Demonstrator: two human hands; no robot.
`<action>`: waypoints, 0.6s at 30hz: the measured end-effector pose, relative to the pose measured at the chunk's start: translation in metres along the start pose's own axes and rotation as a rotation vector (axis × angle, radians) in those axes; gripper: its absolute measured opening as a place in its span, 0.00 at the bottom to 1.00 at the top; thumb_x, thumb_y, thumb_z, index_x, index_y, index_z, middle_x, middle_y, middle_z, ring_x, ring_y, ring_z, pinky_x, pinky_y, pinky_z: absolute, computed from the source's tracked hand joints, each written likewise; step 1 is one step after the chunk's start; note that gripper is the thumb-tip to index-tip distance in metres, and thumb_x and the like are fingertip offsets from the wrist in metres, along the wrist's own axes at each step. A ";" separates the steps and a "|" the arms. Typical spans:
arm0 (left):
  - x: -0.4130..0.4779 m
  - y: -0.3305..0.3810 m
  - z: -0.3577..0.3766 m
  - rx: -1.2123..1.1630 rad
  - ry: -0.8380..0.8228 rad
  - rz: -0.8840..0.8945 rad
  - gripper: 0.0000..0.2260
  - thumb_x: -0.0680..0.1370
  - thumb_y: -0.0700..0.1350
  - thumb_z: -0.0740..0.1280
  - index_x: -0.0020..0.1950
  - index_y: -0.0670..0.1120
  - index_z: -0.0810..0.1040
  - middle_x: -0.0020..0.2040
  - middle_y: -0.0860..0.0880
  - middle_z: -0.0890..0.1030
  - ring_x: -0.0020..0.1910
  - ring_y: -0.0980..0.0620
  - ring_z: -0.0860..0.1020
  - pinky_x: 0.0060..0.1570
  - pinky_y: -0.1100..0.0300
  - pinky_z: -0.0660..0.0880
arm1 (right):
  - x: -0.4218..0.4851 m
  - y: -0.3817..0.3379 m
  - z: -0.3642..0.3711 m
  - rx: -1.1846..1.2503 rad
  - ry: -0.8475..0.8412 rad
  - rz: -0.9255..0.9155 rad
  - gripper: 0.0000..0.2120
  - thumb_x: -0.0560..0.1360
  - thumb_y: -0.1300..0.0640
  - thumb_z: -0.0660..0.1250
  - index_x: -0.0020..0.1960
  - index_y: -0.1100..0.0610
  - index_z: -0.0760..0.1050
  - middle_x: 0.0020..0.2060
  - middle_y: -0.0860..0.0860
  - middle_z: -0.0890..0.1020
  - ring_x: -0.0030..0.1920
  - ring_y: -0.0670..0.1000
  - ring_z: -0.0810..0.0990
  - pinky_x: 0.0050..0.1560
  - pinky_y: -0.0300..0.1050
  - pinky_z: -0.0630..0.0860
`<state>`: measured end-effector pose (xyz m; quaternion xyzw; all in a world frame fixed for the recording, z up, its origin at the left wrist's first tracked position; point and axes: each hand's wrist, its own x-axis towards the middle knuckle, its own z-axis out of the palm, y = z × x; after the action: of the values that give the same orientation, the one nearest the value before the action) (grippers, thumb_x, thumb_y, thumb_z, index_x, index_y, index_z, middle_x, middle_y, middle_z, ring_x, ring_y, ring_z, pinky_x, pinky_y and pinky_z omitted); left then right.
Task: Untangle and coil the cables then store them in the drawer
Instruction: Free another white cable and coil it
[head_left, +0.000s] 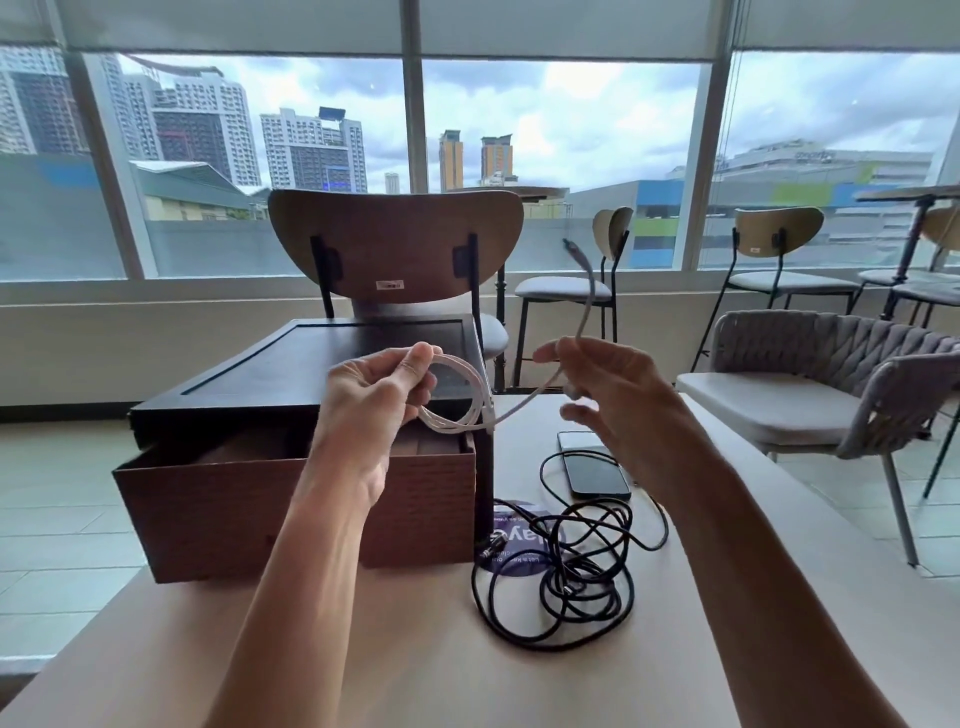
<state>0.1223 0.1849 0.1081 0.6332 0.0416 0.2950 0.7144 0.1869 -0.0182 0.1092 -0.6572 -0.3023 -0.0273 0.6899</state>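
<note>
A white cable (470, 397) is held in the air above the table. My left hand (371, 395) pinches a small coil of it between thumb and fingers. My right hand (610, 387) grips the cable's free length, whose plug end (570, 247) sticks up above the hand. A tangled black cable (571, 577) lies on the table in front of my right arm. The wooden drawer (208, 514) stands pulled out from its dark box (311, 374), below my left hand.
A dark phone (595, 473) and a purple sticker (511, 545) lie on the table beside the black cable. A wooden chair (395, 244) stands behind the box. A grey woven armchair (810, 384) is to the right of the table.
</note>
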 end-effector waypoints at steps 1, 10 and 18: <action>-0.001 0.001 0.001 0.022 -0.051 -0.010 0.06 0.78 0.45 0.70 0.47 0.45 0.86 0.33 0.51 0.80 0.32 0.59 0.75 0.36 0.66 0.71 | 0.000 0.002 0.000 0.039 0.023 0.056 0.13 0.81 0.52 0.63 0.45 0.52 0.85 0.36 0.48 0.78 0.42 0.46 0.77 0.47 0.43 0.77; -0.009 0.005 0.004 0.122 -0.388 -0.068 0.10 0.74 0.48 0.70 0.49 0.44 0.87 0.35 0.49 0.79 0.30 0.59 0.73 0.41 0.59 0.80 | 0.003 0.010 0.003 -0.222 0.237 0.119 0.17 0.85 0.57 0.56 0.73 0.54 0.64 0.37 0.51 0.78 0.26 0.44 0.69 0.26 0.41 0.70; -0.008 -0.003 0.011 0.190 -0.332 -0.024 0.06 0.78 0.44 0.70 0.47 0.45 0.87 0.34 0.50 0.80 0.30 0.59 0.73 0.34 0.67 0.75 | -0.007 0.002 0.008 -0.400 -0.197 0.291 0.11 0.84 0.53 0.58 0.63 0.50 0.75 0.48 0.56 0.74 0.44 0.52 0.71 0.38 0.43 0.73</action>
<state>0.1217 0.1716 0.1051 0.7374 -0.0416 0.1724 0.6518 0.1790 -0.0135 0.1041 -0.8165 -0.2589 0.0773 0.5103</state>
